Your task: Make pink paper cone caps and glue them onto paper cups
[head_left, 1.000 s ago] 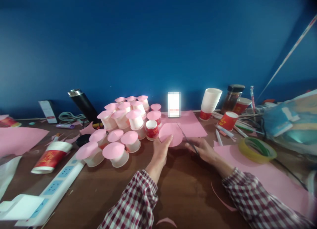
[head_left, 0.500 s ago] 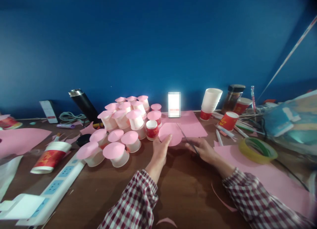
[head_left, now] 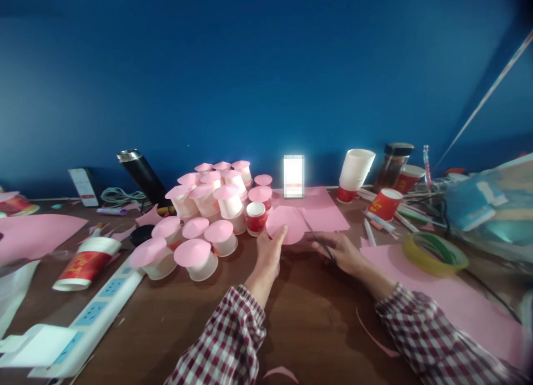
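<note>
A round pink paper disc (head_left: 285,224) is pinched at its lower edge by my left hand (head_left: 270,251), thumb on top. My right hand (head_left: 339,251) grips scissors (head_left: 310,227), whose blades point up and left beside the disc's right edge. Whether the blades touch the paper I cannot tell. Just left of the disc stands an uncovered red and white paper cup (head_left: 256,217). Farther left, several small cups bear pink cone tops, one of them a near cone top (head_left: 192,253). Behind the disc lies a pink sheet (head_left: 327,210).
At left are a power strip (head_left: 89,313), a tipped paper cup (head_left: 86,263) and a black flask (head_left: 141,177). A lit phone (head_left: 293,177) leans at the wall. On the right are stacked cups (head_left: 356,174), yellow tape (head_left: 435,254) and more pink paper (head_left: 441,296). Paper scraps (head_left: 281,372) lie in front.
The pink disc has shifted very slightly left relative to the scissors. Both hands keep nearly the same place and grip, and the whole view has moved a touch.
</note>
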`<state>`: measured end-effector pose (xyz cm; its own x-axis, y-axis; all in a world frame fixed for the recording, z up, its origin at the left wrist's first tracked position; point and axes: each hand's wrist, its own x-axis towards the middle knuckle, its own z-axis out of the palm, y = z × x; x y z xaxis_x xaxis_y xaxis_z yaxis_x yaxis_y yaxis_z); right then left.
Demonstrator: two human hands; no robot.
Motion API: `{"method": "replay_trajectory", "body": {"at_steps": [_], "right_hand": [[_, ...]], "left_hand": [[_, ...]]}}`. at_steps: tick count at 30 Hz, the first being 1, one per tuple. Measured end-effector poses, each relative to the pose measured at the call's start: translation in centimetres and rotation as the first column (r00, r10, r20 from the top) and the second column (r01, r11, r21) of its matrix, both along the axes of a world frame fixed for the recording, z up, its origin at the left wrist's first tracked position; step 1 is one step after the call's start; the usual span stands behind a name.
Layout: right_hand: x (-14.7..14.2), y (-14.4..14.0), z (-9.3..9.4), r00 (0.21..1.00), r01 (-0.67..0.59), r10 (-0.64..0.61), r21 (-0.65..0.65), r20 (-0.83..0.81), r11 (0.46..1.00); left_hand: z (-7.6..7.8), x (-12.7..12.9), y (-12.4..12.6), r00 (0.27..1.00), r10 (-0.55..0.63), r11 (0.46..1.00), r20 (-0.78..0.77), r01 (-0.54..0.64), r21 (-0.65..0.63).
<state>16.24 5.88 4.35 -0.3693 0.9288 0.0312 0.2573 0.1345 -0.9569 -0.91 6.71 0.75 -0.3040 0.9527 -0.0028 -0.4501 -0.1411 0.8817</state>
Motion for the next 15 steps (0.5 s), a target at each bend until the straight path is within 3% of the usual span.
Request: {"method": "replay_trajectory", "body": {"at_steps": [6,15], "right_hand": [[0.17,0.10,-0.24,1.000,0.000,0.000,-0.001,0.012,1.000],[0.15,-0.06,0.27,0.999,-0.017,0.017,-0.013,-0.045,1.000]], "left_hand": [[-0.28,-0.22,0.12,0.999,-0.002,1.000,-0.043,0.002,-0.002],[0.59,-0.16,-0.28,0.984,-0.030,0.999,-0.178,0.037,0.037]]}}
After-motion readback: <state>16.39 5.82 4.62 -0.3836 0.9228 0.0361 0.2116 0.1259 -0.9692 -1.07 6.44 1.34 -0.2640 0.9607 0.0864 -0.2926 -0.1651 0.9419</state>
